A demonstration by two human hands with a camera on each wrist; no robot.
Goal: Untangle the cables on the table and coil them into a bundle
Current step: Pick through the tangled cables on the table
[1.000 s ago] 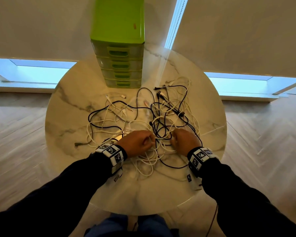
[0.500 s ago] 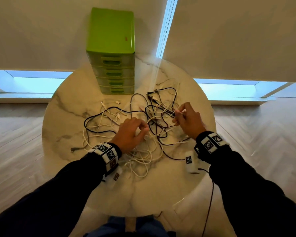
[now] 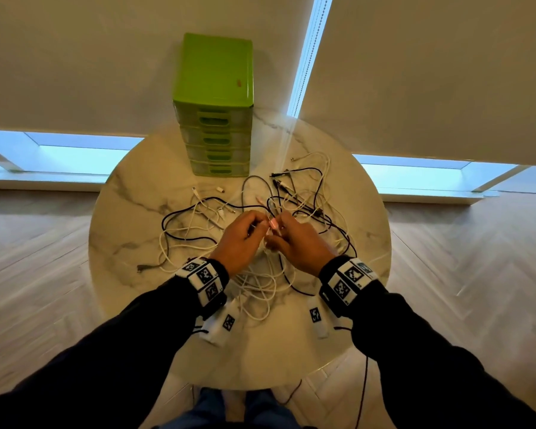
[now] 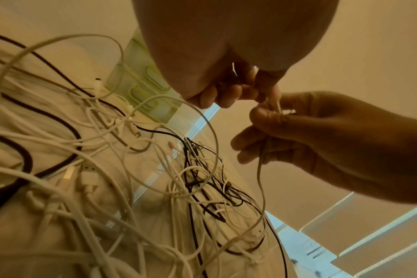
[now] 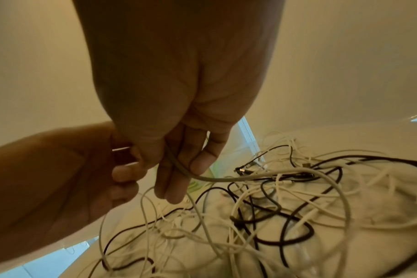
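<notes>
Hands meet above cable tangle [image 3: 260, 218] on marble table [image 3: 130, 212]: left hand [image 3: 240, 243] and right hand [image 3: 300, 243] both pinch one white cable [image 5: 226, 178] (fingers curled tight).

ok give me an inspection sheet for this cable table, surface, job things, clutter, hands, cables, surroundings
surface: round marble table, pale with grey veins.
job's things: tangled cables, white and black, spread loose across the middle; none coiled yet.
clutter: green drawer unit at the far edge, drawers shut.
grippers: left hand and right hand raised together above the pile, both pinching one white cable near its end; the right hand's fingers curl round it.
cables: the held white cable trails down into the tangle; plug ends lie scattered on the table.
surroundings: pale wall, low windows, herringbone wood floor.
</notes>
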